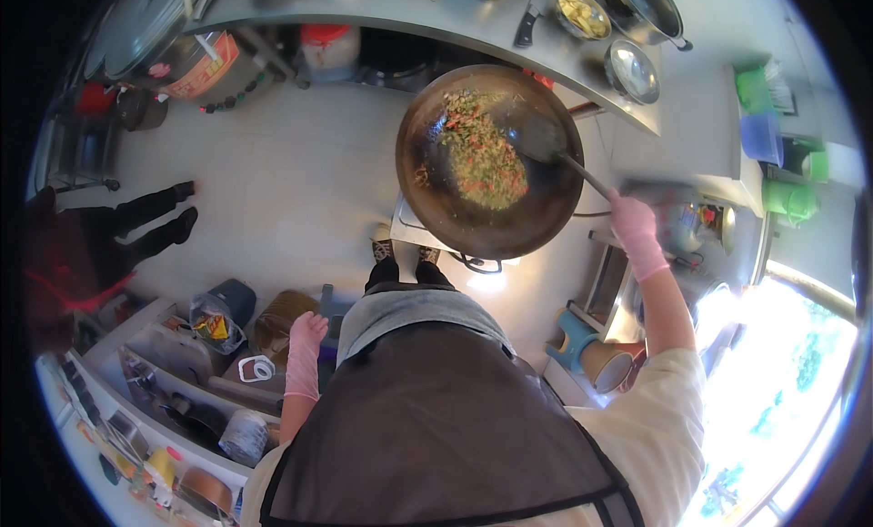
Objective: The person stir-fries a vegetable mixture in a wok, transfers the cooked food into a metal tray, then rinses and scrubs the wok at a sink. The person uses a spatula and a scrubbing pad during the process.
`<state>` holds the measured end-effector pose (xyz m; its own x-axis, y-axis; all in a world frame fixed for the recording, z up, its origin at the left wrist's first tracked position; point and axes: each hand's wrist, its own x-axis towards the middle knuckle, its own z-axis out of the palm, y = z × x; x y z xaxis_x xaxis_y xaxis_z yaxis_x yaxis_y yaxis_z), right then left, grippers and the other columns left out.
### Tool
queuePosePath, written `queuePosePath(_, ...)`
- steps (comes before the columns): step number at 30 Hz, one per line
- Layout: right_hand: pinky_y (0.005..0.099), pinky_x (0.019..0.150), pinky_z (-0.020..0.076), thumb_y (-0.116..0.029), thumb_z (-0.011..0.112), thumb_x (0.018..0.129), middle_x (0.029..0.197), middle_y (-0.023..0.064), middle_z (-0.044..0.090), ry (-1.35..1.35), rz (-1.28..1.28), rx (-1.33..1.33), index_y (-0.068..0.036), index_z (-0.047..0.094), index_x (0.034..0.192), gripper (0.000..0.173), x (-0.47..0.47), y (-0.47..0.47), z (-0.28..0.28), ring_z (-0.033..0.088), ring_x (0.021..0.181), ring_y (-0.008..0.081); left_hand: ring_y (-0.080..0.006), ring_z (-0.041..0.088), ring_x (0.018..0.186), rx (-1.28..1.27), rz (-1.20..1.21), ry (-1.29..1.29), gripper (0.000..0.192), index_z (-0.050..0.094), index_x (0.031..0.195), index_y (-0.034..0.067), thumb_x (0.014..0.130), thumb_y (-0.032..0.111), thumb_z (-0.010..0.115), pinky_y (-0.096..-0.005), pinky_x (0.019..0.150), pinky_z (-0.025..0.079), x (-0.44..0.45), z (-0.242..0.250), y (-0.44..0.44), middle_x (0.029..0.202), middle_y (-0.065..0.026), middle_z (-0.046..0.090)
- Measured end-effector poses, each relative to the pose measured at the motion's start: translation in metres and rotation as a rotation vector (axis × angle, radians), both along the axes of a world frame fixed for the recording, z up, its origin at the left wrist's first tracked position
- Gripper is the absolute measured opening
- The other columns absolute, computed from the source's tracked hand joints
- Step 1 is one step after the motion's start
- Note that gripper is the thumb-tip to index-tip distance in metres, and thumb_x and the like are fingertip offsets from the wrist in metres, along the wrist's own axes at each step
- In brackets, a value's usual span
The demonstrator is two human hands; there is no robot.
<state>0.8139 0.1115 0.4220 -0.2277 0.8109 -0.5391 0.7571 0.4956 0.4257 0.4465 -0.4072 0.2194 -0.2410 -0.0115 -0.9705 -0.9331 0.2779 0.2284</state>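
Note:
My right hand (633, 223), in a pink glove, grips the handle of a wok spatula (588, 174). The spatula's blurred blade rests inside a large dark wok (426, 210), on its right side. Chopped green and red food (487, 160) lies in a mound across the wok's middle, left of the blade. My left hand (309, 329), also gloved in pink, hangs low at my left side, away from the wok. Its fingers look loosely curled, and I see nothing held in it.
A steel counter (443, 15) behind the wok bears a knife (527, 28), a bowl of sliced food (583, 14) and an upturned metal bowl (632, 72). At left stands another person (129, 227). A lined bin (222, 309) and a low shelf unit (198, 404) flank my left side.

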Motion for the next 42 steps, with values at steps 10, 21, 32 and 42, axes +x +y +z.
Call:
queuePosePath(10,0.0388,0.062,0.0502,-0.010,0.042,0.084,0.081,0.0096,0.061,0.126,0.335,0.003,-0.017,0.046,0.110,0.027,-0.054,0.022,-0.034,0.062,0.073,0.0294,-0.0304,0.053,0.098,-0.016,-0.027,-0.002,0.046,0.032,0.126,0.000,0.087,0.022,0.043,-0.0412,0.085,0.041,0.003,0.007,0.012,0.120,-0.0195,0.044)
queuePosePath(21,0.0385,0.081,0.0453,-0.015,0.044,0.080,0.094,0.0129,0.061,0.003,-0.103,-0.434,-0.007,0.059,0.099,0.025,0.011,-0.011,-0.013,0.057,0.091,0.0306,-0.0300,0.052,0.097,0.027,0.000,-0.031,0.039,0.038,0.117,-0.001,0.086,0.023,0.044,-0.0396,0.082,0.042,0.013,-0.012,-0.001,0.116,-0.0179,0.047)
queuePosePath(32,0.0358,0.063,0.0514,-0.014,0.045,0.083,0.082,0.0128,0.060,-0.148,0.176,-0.153,-0.017,0.042,0.122,0.039,0.004,-0.039,0.025,0.062,0.077,0.0262,-0.0312,0.050,0.099,-0.035,-0.055,-0.020,0.041,0.037,0.119,-0.001,0.086,0.023,0.044,-0.0406,0.085,0.040,-0.001,-0.020,-0.005,0.116,-0.0178,0.047)
queuePosePath(42,0.0259,0.036,0.0336,-0.021,0.052,0.083,0.051,0.0019,0.046,0.718,-0.915,-0.603,-0.008,0.059,0.096,0.020,-0.024,-0.052,-0.062,0.041,0.037,0.0104,-0.0283,0.052,0.092,-0.011,-0.030,0.025,0.030,0.044,0.108,0.001,0.085,0.021,0.046,-0.0383,0.082,0.041,0.001,0.004,0.000,0.101,-0.0153,0.053)
